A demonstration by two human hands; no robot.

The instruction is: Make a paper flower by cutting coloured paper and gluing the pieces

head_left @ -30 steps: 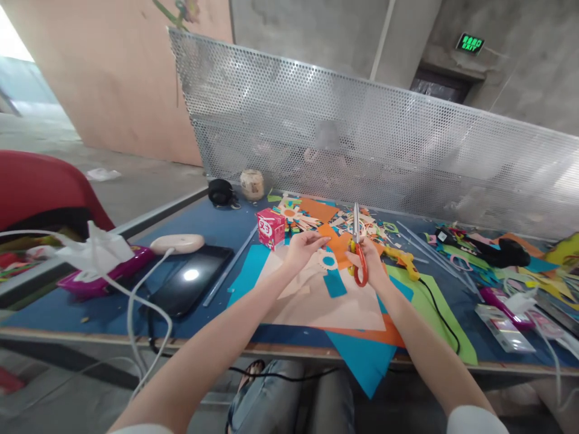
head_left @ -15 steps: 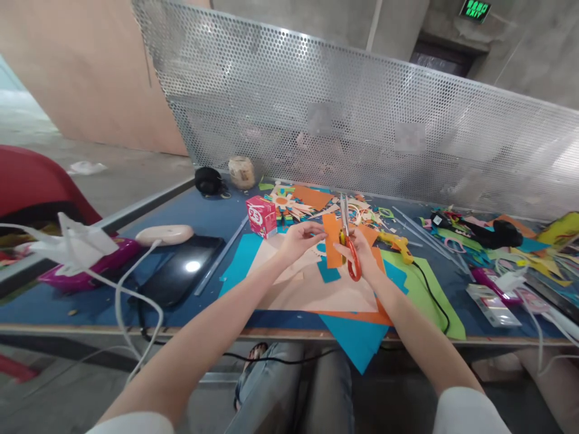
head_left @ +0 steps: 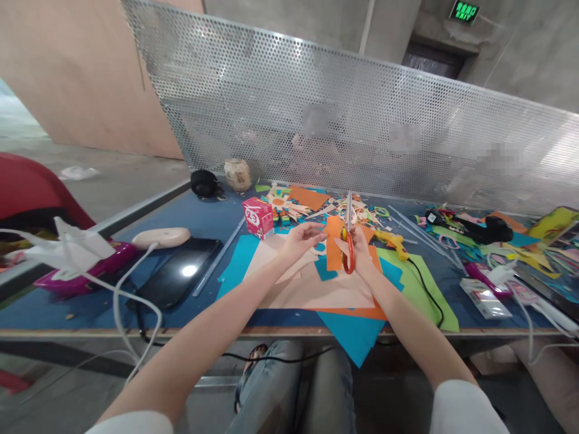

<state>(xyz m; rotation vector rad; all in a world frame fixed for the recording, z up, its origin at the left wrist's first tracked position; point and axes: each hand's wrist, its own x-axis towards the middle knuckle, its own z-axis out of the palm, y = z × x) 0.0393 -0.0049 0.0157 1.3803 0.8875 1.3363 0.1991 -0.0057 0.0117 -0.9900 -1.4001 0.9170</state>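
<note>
My right hand (head_left: pixel 360 247) grips a pair of scissors (head_left: pixel 348 253) with red and yellow handles, the blades pointing away from me. An upright orange paper piece (head_left: pixel 334 244) is beside the scissors, its lower part near my right thumb. At that piece's left edge, the bent fingertips of my left hand (head_left: pixel 304 240) come together in a pinch. Below both hands lies a large pale pink sheet (head_left: pixel 312 295), with a small blue piece (head_left: pixel 325 269) and a pale toothed paper shape (head_left: pixel 318 250) on it.
A pink box (head_left: pixel 259 218) stands left of the sheets. Paper scraps (head_left: pixel 289 208) pile up along the perforated metal screen (head_left: pixel 280 102). A yellow glue gun (head_left: pixel 392 243) lies right, its cord crossing green paper (head_left: pixel 429 289). At left are a black tablet (head_left: pixel 181 274) and white cables (head_left: pixel 118 301).
The scissors have turned a little, and their blades look closer together. My hands stay near the orange piece. The whole view has shifted slightly.
</note>
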